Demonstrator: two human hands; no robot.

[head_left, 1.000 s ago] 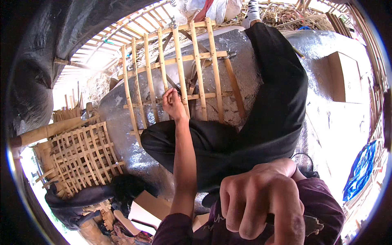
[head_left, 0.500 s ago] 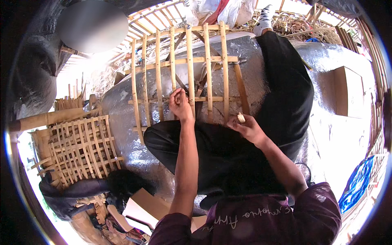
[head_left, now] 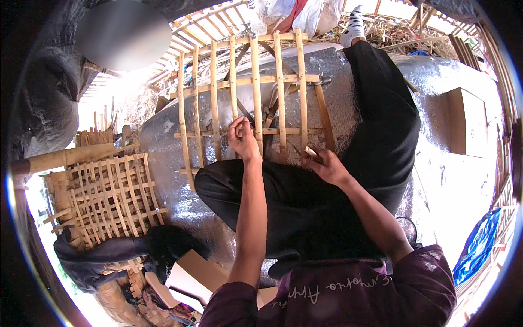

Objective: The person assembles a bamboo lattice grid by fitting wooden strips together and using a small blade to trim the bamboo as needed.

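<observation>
The right hand point(head_left: 328, 166) is now staying low, just beside the wood frame point(head_left: 256, 82); a second ago it was up close to the camera. The left hand point(head_left: 244, 140) is staying at the frame, as before. The frame is lying mostly ahead of both hands, with its long thin strips crossing a few sideways ones. The left hand is bending its fingers in, over the middle of the frame, and I cannot tell if it is pinching anything. The right hand is pinching a small pale stick point(head_left: 310, 152) between thumb and finger, near the frame's right edge. A dark crossed stick point(head_left: 245, 110) is showing behind the strips, just ahead of the left hand. Black pants point(head_left: 305, 212) are covering the bent legs under and behind the hands. One leg is reaching ahead, past the right hand, and its foot is wearing a striped sock point(head_left: 355, 26). A shiny silver sheet point(head_left: 190, 196) is spreading under the frame. Well left of the left hand, a woven mat point(head_left: 111, 193) is lying. Well right of the right hand, a brown box point(head_left: 467, 124) is standing, and a blue sheet point(head_left: 479, 245) is hanging farther back.
</observation>
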